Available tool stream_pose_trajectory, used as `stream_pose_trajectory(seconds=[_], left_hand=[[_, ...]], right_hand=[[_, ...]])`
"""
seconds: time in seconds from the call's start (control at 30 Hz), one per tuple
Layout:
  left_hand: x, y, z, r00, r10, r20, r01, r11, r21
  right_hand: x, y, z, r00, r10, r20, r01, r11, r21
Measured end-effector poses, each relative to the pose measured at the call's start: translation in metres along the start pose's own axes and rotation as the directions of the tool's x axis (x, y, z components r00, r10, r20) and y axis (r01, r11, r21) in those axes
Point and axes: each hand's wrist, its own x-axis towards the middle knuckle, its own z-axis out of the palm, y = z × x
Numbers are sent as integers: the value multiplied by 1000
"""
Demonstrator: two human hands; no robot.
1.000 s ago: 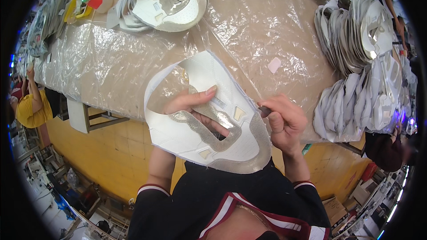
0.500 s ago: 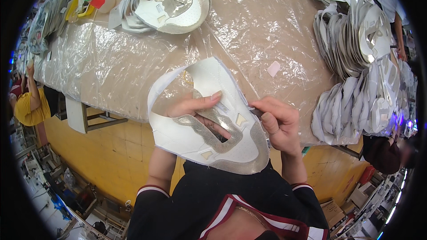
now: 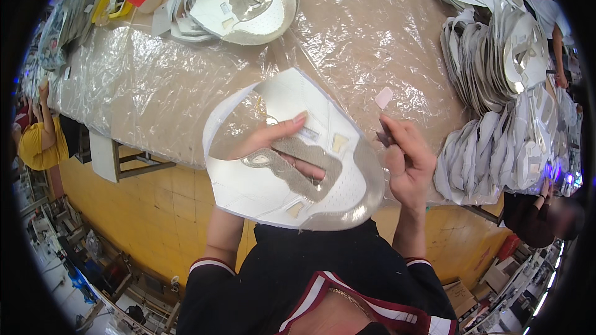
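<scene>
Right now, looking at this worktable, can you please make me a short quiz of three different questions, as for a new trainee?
1. True or false: the left hand reaches through the opening of the white shoe-upper panel.
2. Multiple choice: the right hand holds A) a small dark tool, B) a glue bottle, C) nothing.
3. Fill in: the stacks of white shoe-upper pieces lie on the person's ___ side of the plastic-covered table.

Key: 1 true; 2 A, though the small dark tool is too small to identify; 3 right.

Small pale rectangular sticker [image 3: 383, 97] on plastic-covered table [image 3: 155, 93]; cardboard box [image 3: 460, 296] on floor.
</scene>
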Motion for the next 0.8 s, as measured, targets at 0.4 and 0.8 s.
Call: stream_pose_trajectory(seconds=[0.4,0.8], left_hand=[[6,-10,17,977,211,-37,-213,974,-76],[17,-18,6,992,126,26,-119,974,-192]], right_hand=[[0,-11,11,966,-256,16,184,646,-741],[-2,27,24,937,-334,-104,171,697,-696]])
